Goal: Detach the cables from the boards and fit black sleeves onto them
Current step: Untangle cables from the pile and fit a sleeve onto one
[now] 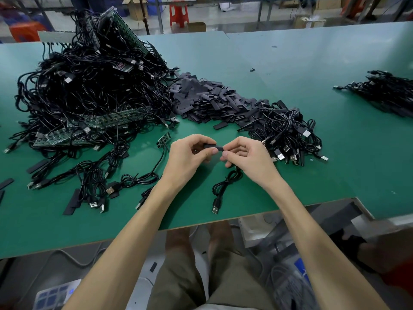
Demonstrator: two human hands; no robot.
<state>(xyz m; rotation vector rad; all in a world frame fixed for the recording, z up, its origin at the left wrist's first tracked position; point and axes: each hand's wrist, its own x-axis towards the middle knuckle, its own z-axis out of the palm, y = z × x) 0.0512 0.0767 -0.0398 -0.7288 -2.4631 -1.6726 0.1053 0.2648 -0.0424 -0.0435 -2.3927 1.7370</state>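
Misalignment is the risk: left hand pinches the black sleeve above the worktop, right hand pinches the cable end; a skewed push could buckle it.

a factory assembly floor: green workbench heaped with cables, cartons and plastic stools behind.

Bare forearms, olive-khaki shorts
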